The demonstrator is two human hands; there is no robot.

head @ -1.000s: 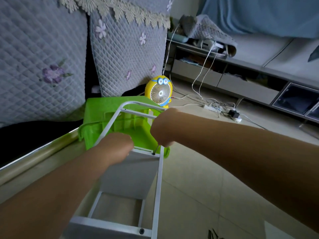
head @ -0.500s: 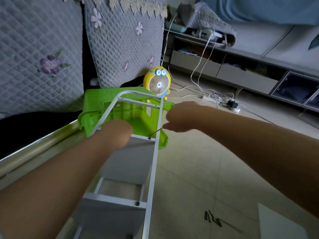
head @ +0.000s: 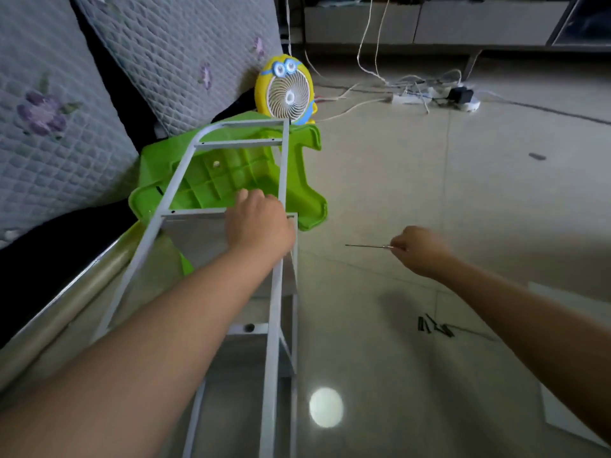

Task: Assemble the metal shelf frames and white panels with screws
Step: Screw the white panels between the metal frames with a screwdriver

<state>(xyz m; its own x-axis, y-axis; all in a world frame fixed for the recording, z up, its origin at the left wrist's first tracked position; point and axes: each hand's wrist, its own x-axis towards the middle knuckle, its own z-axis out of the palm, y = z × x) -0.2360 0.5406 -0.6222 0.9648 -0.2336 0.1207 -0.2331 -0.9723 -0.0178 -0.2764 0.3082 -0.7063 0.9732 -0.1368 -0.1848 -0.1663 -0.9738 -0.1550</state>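
Looking down in the head view, the long white metal shelf frame (head: 282,166) is seen lying tilted, with its far end rested on an overturned green plastic stool (head: 302,190). A flat white panel (head: 195,239) is fitted between the two rails. The left hand (head: 261,224) is placed on the cross bar at the upper edge of this panel, close to the right rail, and its fingers are curled over the bar, so the frame is gripped. The right hand (head: 421,251) is held well apart from the frame, on its right side, above the tiled floor. A thin metal tool (head: 368,246) is pinched in it, with the tip pointed toward the frame. Some black screws (head: 434,327) are scattered on the floor near the right forearm.

The frame appears to be supported only by the stool and one hand, so it could probably slide off the stool if it is pushed sideways by the tool. The thin tip may also slip from a screw head if it is brought in at an angle.
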